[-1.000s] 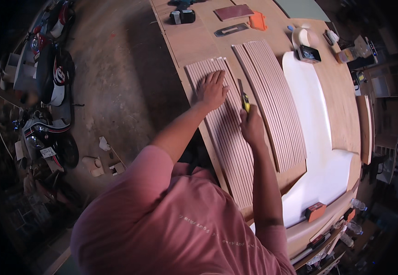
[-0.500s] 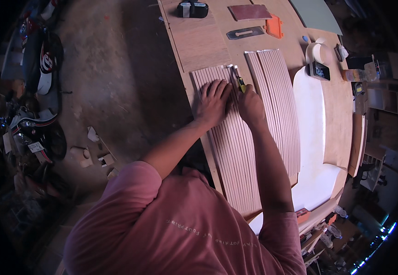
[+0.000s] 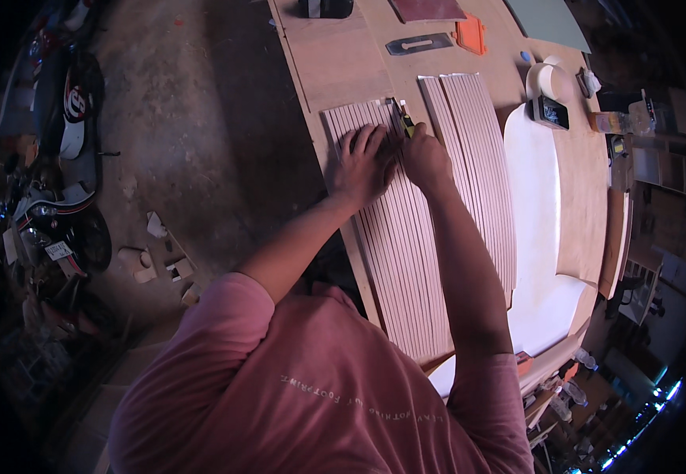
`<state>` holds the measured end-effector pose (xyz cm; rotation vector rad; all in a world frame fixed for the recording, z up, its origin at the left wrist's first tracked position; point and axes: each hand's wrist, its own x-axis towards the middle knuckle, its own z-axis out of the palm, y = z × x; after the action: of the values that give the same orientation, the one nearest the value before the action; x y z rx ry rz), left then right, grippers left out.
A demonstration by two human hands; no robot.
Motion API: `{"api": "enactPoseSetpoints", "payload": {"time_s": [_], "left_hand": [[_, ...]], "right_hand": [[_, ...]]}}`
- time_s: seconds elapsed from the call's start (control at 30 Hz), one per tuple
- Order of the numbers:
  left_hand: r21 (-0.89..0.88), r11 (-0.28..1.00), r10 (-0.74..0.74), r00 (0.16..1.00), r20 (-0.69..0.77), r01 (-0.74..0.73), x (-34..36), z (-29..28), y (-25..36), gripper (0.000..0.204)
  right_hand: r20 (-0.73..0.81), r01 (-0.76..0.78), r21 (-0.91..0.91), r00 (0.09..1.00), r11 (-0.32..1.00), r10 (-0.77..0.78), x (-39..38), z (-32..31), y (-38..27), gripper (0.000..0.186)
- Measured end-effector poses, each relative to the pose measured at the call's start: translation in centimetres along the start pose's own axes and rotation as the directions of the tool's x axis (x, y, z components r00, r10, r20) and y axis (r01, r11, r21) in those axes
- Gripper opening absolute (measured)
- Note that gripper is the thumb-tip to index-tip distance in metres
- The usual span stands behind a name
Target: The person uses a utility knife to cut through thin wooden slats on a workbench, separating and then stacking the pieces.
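Two pale wood panels with narrow parallel grooves lie side by side on the workbench: the left panel (image 3: 403, 272) and the right panel (image 3: 481, 182). My left hand (image 3: 365, 167) rests on the left panel near its far end, fingers spread and pressing down. Close beside it, my right hand (image 3: 427, 162) is closed around a yellow-and-black utility knife (image 3: 408, 128). The knife's tip points away from me, by the far right corner of the left panel. Whether the blade touches the wood cannot be made out.
Farther up the workbench (image 3: 335, 63) lie a dark slotted metal plate (image 3: 418, 44), an orange plastic piece (image 3: 470, 35) and a dark red board (image 3: 428, 9). A white sheet (image 3: 534, 221), tape roll (image 3: 550, 82) and black box (image 3: 551, 113) are at right. A motorcycle (image 3: 70, 158) stands left.
The view has shifted slightly, so the bench appears a little higher. My right hand and the knife sit slightly closer to my left hand, which keeps its place on the panel.
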<state>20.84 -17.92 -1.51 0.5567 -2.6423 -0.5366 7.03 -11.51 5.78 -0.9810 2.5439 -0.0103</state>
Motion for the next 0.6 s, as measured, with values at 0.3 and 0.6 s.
{"api": "enactPoseSetpoints", "payload": {"time_s": [0.3, 0.6], "left_hand": [[0.09, 0.996, -0.016, 0.998, 0.065, 0.01, 0.4, 0.2, 0.1, 0.056], [0.16, 0.987, 0.004, 0.999, 0.045, -0.011, 0.0, 0.7, 0.2, 0.056]], "right_hand": [[-0.016, 0.221, -0.172, 0.974, 0.96, -0.227, 1.7, 3.2, 3.2, 0.034], [-0.102, 0.249, -0.027, 0.963, 0.968, -0.25, -8.8, 5.2, 8.7, 0.027]]}}
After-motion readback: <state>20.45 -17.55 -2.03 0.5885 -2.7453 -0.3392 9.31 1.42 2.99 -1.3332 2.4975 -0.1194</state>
